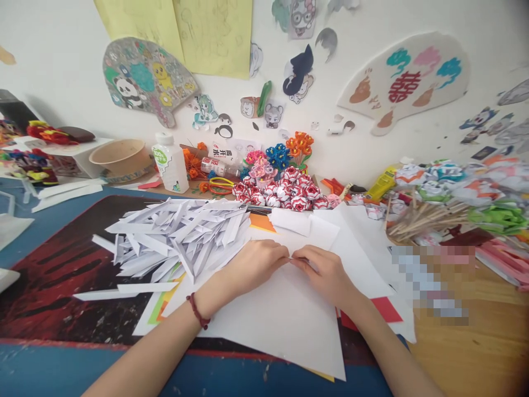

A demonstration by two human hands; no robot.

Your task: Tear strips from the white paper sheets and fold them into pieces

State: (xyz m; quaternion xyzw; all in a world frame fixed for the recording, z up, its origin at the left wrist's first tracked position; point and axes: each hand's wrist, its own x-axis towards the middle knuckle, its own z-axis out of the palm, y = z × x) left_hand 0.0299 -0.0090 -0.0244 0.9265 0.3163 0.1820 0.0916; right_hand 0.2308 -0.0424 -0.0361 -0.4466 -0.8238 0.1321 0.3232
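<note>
My left hand [262,263] and my right hand [326,270] meet at the fingertips above large white paper sheets [285,325]. Thumb and fingers of each are pinched together. Whatever lies between them is tiny and mostly hidden by the fingers, with only a pale sliver showing. A red braided bracelet [197,311] circles my left wrist. Left of the hands, folded white paper strips [177,231] lie heaped, and a couple of loose strips [124,291] rest nearer me. Coloured sheets [159,309] peek out from under the white paper. Just beyond my hands is a small white paper piece [291,221].
A dark red-and-black mat [70,281] covers the blue table. Along the wall stand a white bottle [170,165], a round tub [119,160] and red-and-white paper flowers [285,190]. Wooden sticks [430,218] and more paper flowers [491,182] crowd the right side.
</note>
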